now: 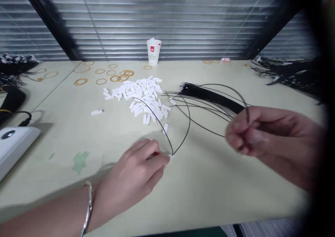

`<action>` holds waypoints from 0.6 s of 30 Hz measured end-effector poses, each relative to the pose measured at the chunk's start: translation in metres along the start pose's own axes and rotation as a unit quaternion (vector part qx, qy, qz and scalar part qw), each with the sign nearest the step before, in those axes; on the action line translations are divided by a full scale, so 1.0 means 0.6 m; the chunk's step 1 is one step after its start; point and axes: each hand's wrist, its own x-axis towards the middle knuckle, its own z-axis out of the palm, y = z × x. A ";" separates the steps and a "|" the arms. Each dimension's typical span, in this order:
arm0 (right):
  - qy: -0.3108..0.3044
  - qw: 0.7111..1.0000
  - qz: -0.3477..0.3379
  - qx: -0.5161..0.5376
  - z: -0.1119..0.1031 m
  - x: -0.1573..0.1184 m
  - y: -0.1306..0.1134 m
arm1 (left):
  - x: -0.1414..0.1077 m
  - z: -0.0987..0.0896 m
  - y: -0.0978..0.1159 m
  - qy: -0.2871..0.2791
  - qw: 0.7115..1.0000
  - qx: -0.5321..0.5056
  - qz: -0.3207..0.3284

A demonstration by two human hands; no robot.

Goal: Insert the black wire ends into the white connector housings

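My left hand (pixel 138 172) rests low over the table, thumb and forefinger pinched on a small white plastic connector (pixel 171 155). Only the connector's tip shows; two lengths of thin black wire (pixel 186 132) curve up from it. To the right, my right hand (pixel 269 139) is raised and closed in a pinch around a looping black wire (pixel 242 97); its end is hidden by the fingers. Behind that hand lies a flat bundle of black wires (pixel 211 97), with several loose strands beside it. A heap of white connectors (pixel 143 92) sits beyond my left hand.
Rubber bands (pixel 122 77) and a paper cup (pixel 154 52) are near the back edge, before the blinds. More black wires lie at the far right (pixel 284 73) and far left (pixel 15 69). A white device (pixel 18 146) with a cable stands at left. One connector (pixel 96 112) lies apart.
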 end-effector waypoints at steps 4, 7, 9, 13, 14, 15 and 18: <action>-0.109 0.979 0.062 0.160 0.090 0.015 -0.010 | 0.001 -0.001 0.001 0.000 1.000 0.008 0.002; -0.098 0.989 0.057 0.095 0.126 0.018 0.007 | 0.001 -0.001 0.000 -0.003 1.000 0.021 0.003; -0.098 0.992 0.058 0.052 0.133 0.019 0.022 | 0.000 -0.001 0.001 -0.005 1.000 0.024 0.003; -0.098 0.991 0.072 0.056 0.127 0.018 0.039 | -0.002 -0.003 0.003 0.001 1.000 0.028 0.005; -0.097 0.990 0.074 0.069 0.125 0.017 0.041 | -0.002 -0.003 0.004 0.002 1.000 0.028 0.004; -0.096 0.990 0.073 0.079 0.123 0.016 0.042 | -0.002 -0.003 0.004 0.001 1.000 0.025 0.002; -0.095 0.990 0.070 0.078 0.122 0.013 0.042 | -0.001 -0.003 0.004 -0.002 1.000 0.014 -0.001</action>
